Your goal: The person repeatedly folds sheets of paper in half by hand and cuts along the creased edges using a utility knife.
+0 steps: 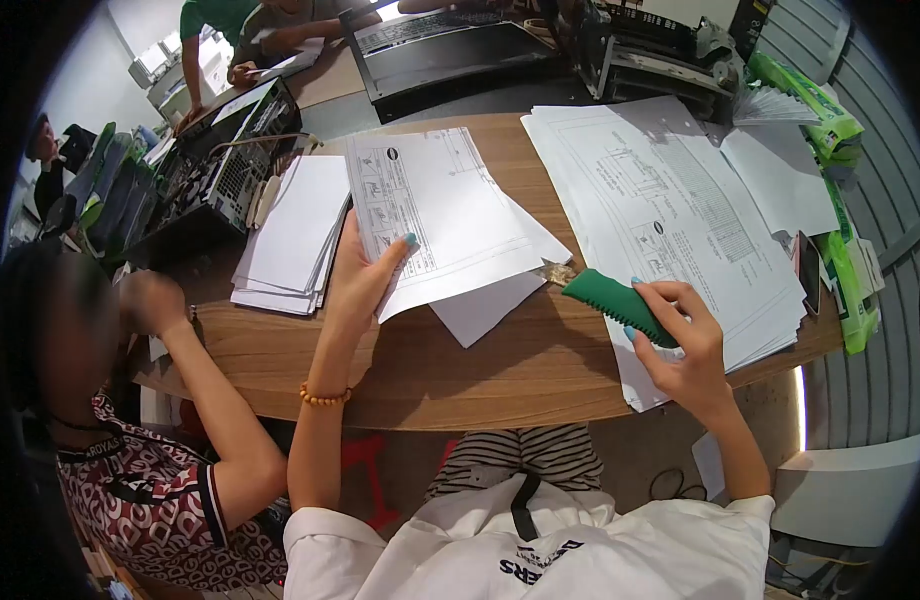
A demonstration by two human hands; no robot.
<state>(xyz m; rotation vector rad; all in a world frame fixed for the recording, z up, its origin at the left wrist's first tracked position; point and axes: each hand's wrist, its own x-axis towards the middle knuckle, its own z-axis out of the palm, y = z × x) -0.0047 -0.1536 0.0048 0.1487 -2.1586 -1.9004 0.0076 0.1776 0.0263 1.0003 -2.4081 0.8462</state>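
My left hand [362, 268] is closed on the left edge of a printed drawing sheet [448, 215], thumb on top and fingers underneath. Below that sheet, a blank white sheet [485, 308] lies angled on the wooden table. My right hand [686, 352] grips a utility knife [620, 306] by its green, ridged handle. Its metal tip points left, right at the edge of the sheets. Close by my right hand spreads a large stack of printed drawings [670, 215]. To the left of my left hand rests a pile of white paper [295, 235].
An opened computer case [242, 170] stands at the left, and a black laptop [450, 55] at the back. Green packets [825, 120] and a phone [809, 272] line the right side. A person [160, 450] sits close on my left; others are at the far table.
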